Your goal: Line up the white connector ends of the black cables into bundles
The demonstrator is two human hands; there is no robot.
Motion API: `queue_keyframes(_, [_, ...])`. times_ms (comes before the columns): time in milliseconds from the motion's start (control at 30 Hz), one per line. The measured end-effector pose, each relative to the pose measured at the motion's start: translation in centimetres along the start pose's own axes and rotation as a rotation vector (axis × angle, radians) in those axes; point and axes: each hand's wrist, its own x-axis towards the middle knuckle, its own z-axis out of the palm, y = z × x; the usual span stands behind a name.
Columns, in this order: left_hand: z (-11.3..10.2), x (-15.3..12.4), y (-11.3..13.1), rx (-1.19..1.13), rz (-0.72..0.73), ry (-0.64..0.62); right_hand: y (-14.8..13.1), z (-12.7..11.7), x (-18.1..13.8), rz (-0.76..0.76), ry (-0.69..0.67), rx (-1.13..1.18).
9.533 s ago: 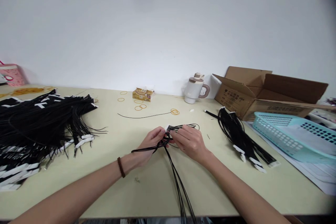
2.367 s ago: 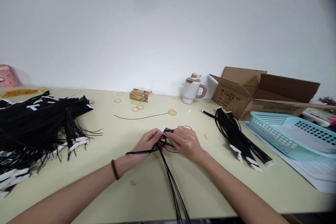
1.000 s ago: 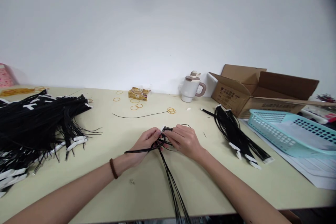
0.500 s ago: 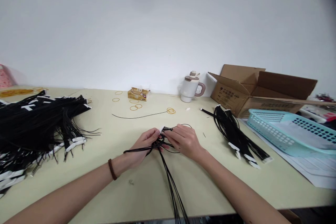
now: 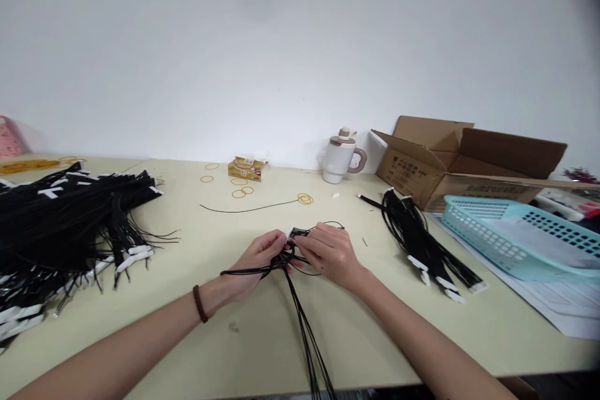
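Observation:
A black wire harness with a white connector is held between both hands above the middle of the table. My left hand is closed on the harness, thumb and fingers pinching beside the connector. Some wires loop back over the left wrist side, while others hang down past the table's front edge. My right hand is closed on the thin wires just right of the connector. Its fingertips are partly hidden. A fine wire end curves out behind the right knuckles.
At left lies a large pile of black harnesses. A smaller harness bundle rests at right, near a turquoise basket and an open cardboard box. Behind are a tumbler, a small yellow box and rubber bands.
Both hands keep their hold on the harness. The right fingers have shifted very slightly along the wires, and the hanging wires have swayed a little.

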Motion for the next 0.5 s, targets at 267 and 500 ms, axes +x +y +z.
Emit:
queue_keyframes(267, [-0.05,0.00,-0.13,-0.005,0.019,0.002,-0.15,0.12,0.02,-0.002,0.002,0.015])
queue_keyframes(500, [-0.10,-0.18,-0.32,-0.102,0.013,0.025,0.22,0.36,-0.24,-0.023,0.002,-0.054])
